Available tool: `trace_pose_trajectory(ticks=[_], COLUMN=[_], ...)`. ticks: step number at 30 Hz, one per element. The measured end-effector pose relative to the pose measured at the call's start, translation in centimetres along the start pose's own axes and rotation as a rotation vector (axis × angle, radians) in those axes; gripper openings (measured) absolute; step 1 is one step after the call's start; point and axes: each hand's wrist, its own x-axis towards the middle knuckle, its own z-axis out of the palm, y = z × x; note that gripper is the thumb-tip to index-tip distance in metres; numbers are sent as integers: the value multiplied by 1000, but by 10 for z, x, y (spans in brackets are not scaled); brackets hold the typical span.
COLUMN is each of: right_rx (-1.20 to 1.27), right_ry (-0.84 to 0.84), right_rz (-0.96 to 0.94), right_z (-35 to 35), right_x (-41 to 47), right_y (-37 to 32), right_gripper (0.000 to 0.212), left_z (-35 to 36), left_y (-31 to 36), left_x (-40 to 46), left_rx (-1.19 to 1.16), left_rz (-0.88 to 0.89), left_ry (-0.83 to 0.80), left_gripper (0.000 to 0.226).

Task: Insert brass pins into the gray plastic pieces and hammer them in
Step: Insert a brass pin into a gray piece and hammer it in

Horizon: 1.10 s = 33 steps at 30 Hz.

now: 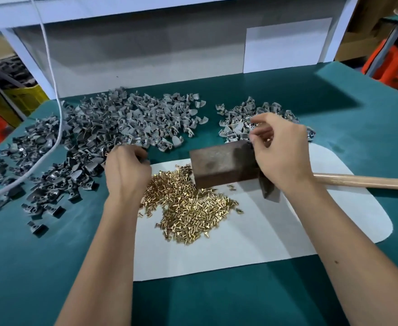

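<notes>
A green counter carries a white sheet heaped with brass pins at centre. Gray plastic pieces spread across the upper left. The left hand curls over some pieces; the right hand pinches something small above a hammer.

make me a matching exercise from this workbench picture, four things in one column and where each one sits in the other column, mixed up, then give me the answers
Things:
1. brass pins
2. big pile of gray pieces
3. small pile of gray pieces
4. wooden hammer handle

Places:
A. far right of the mat, behind the right hand
B. heaped on the white mat
C. spread over the left of the green table
D. sticking out to the right, past the mat's edge

Pairs: 1-B, 2-C, 3-A, 4-D
</notes>
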Motion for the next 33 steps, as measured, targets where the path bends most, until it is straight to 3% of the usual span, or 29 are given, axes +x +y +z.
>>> trace_pose_trajectory(ticks=[3,7,11,16,23,26,30,33], right_rx=[-7,-8,-196,-240,-215,-219,18,103], right_ry=[-80,-381,-614,-712,-718,-688,-631,-508], right_rz=[-302,-674,-863,-785,-762,-772,-551,-488], right_z=[11,31,57,84,93,92,77,58], right_x=[-22,-51,-64,-69,-72,-71,-60,-45], right_y=[-31,-69,-92,-111,-111,-109,-103,-90], right_gripper=[24,14,18,29,17,13,5,6], left_z=[-2,-9,-16,-18,-14,-12,-9,-6], left_y=[-7,-17,-27,-29,-29,-23,-8,7], left_x=[3,10,14,20,23,20,12,2], left_rx=[-54,-156,-316,-674,-722,-827,-975,-1096], left_rz=[2,-5,-68,-225,-309,-271,-150,-23], left_ry=[-36,-85,-44,1,61,58,33,-8], left_gripper=[23,9,10,28,26,23,19,20])
